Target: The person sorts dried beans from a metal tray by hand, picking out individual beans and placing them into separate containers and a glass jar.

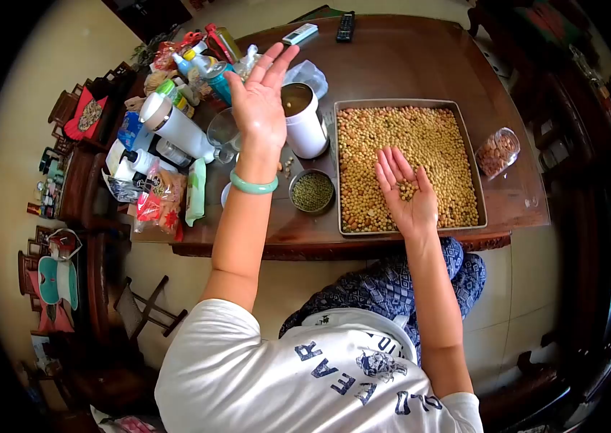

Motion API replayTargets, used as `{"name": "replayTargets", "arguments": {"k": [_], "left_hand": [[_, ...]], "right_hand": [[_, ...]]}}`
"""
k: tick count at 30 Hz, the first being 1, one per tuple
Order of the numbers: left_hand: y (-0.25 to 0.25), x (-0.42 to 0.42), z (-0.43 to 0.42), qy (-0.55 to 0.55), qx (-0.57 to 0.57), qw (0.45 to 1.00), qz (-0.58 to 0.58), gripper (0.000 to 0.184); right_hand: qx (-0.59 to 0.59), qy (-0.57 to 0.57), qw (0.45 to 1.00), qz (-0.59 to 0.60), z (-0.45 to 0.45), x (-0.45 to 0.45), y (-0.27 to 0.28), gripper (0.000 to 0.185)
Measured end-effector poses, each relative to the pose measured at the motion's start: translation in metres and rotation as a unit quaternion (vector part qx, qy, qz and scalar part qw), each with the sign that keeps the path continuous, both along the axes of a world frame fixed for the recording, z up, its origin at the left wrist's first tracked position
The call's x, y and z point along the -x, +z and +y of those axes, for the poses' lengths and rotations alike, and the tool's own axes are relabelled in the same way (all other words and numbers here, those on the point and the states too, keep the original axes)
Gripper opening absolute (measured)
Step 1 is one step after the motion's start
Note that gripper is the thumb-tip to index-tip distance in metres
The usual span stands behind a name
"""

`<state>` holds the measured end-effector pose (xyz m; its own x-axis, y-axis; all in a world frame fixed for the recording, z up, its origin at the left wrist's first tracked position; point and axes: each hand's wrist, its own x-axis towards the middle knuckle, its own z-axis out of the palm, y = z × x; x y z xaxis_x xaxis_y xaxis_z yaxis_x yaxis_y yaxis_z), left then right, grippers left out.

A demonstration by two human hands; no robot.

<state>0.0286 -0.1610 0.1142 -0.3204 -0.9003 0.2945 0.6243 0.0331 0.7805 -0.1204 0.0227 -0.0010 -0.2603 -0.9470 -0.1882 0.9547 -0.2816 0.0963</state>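
Note:
My left hand (260,108) is raised palm up beside a white canister (307,130), its fingers spread and nothing on the palm. A green bangle (253,185) circles that wrist. Over a metal tray (339,169) spread with yellowish beans (399,130), my right hand (412,198) is turned palm up, with a few beans (407,189) lying in its cupped palm. Between the two forearms stands a small round tin of green beans (313,191). Just left of that tin, a few loose pieces (288,167) lie on the table.
Bottles, including a white one (175,126), and packages such as a green packet (196,191) crowd the table's left side. A jar of reddish pieces (497,153) lies right of the tray. A remote (345,27) rests at the table's (421,58) far edge.

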Motion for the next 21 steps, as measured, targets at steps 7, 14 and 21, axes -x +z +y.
{"name": "replayTargets", "arguments": {"k": [7, 14, 21], "left_hand": [[-0.027, 0.015, 0.085, -0.053, 0.19, 0.958, -0.208, 0.016], [-0.069, 0.041, 0.133, -0.029, 0.364, 0.821, -0.44, 0.032], [-0.078, 0.046, 0.125, -0.008, 0.406, 0.771, -0.49, 0.028]], "right_hand": [[-0.026, -0.001, 0.999, 0.045, -0.001, 0.0, 0.003, 0.061], [0.017, 0.015, 0.996, 0.091, 0.0, 0.0, -0.002, 0.066], [0.017, 0.017, 0.994, 0.107, -0.001, 0.001, -0.007, 0.065]]}}
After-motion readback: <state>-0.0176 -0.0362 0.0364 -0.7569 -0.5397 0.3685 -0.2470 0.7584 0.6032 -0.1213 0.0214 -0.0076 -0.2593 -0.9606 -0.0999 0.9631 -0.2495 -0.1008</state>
